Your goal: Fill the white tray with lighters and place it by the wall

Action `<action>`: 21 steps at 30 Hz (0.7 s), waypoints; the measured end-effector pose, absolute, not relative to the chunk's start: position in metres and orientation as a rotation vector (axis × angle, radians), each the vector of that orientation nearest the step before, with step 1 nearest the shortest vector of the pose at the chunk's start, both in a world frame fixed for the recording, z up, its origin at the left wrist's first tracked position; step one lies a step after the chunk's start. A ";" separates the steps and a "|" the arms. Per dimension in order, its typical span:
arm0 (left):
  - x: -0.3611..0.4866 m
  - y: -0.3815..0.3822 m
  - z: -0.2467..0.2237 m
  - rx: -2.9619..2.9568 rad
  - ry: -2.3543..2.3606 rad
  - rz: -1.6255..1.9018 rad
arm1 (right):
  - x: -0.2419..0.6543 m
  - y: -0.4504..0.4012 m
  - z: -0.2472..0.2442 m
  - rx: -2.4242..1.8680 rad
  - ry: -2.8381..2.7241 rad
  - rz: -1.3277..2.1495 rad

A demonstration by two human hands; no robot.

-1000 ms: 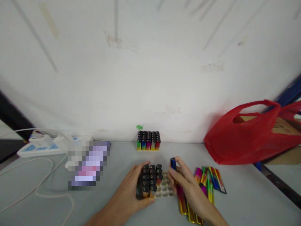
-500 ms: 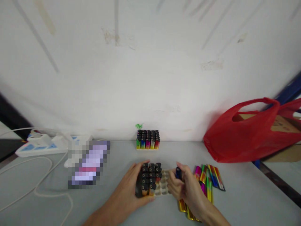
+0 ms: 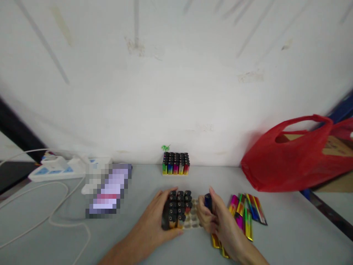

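Black-topped lighters (image 3: 180, 204) stand upright in rows in the left part of a pale tray with round pockets (image 3: 193, 218). Pockets to the right of them are bare. My left hand (image 3: 156, 217) curves round the left side of this group, fingers behind and thumb in front, gripping it. Over the tray's right end, my right hand (image 3: 217, 219) is closed round a dark blue lighter (image 3: 208, 201), whose top shows above the fingers. Shiny multicoloured pieces (image 3: 248, 222) lie loose beside and partly under my right hand; I cannot tell whether they are lighters or sleeves.
A full block of lighters (image 3: 175, 163) stands against the wall. To the left are a blurred-out phone (image 3: 110, 189), a white power strip (image 3: 59, 169) and loose white cables (image 3: 64, 198). A red bag (image 3: 284, 158) with cardboard inside sits at the right.
The view has shifted slightly, so everything appears a little further right. My right hand still holds the dark blue lighter, now tilted a bit more; my left hand keeps its grip.
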State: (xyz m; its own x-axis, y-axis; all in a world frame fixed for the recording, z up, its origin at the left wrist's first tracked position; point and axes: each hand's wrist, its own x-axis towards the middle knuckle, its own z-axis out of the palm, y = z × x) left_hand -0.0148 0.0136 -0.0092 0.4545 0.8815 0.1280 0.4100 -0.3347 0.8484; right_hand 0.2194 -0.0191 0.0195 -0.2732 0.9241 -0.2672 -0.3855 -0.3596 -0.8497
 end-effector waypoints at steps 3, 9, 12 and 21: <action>-0.015 0.014 -0.009 1.937 1.075 0.770 | 0.220 -0.018 0.020 -0.941 -0.903 1.747; -0.015 0.013 -0.005 1.928 1.086 0.770 | 0.220 -0.018 0.017 -0.975 -0.894 1.699; -0.014 0.014 -0.005 1.917 1.085 0.763 | 0.222 -0.020 0.014 -0.991 -0.850 1.673; -0.015 0.013 -0.006 1.921 1.081 0.783 | 0.216 -0.020 0.010 -0.929 -0.870 1.615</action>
State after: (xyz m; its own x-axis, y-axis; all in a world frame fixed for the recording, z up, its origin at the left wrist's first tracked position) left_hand -0.0148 0.0135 -0.0057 0.4484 0.8838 0.1338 0.4026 -0.3334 0.8525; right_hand 0.2162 -0.0201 0.0105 -0.1676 0.9750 -0.1459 -0.4143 -0.2040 -0.8870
